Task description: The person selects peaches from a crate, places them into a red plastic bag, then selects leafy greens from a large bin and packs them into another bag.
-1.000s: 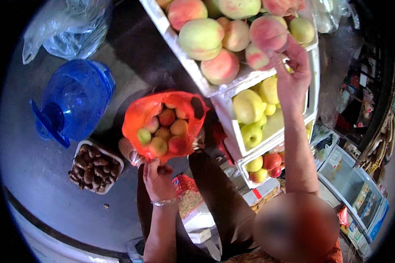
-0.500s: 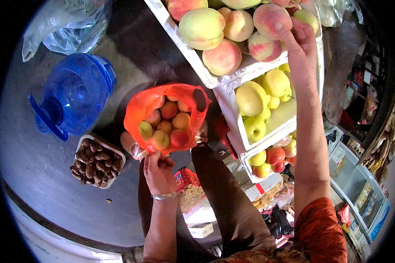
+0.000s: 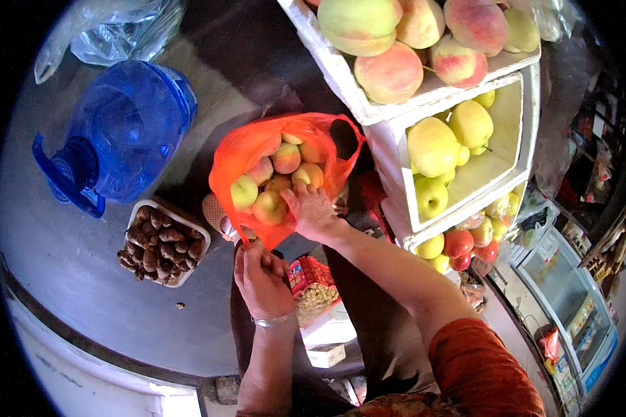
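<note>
A thin orange-red plastic bag [image 3: 224,163] stands between my feet with its mouth spread, several small peaches [image 3: 269,207] inside. At its near rim, my left hand [image 3: 263,281] is closed, pinching the plastic between thumb and fingers. My right hand [image 3: 314,212] reaches over the right side of the bag's mouth, fingers stretched out against the fruit, gripping none that I can see. Larger peaches [image 3: 388,71] lie in a white foam box [image 3: 375,108] at the upper right.
Yellow-green apples [image 3: 432,147] sit in a white box below the peaches, and red and yellow apples [image 3: 458,243] lie nearer. On the left are a blue plastic jug [image 3: 129,128] and a white tray of brown tubers [image 3: 161,243]. A glass-topped freezer [image 3: 560,278] stands far right.
My right hand has left a pink peach in the upper box and come down left to the bag. The left hand still pinches the rim. The view has shifted slightly.
</note>
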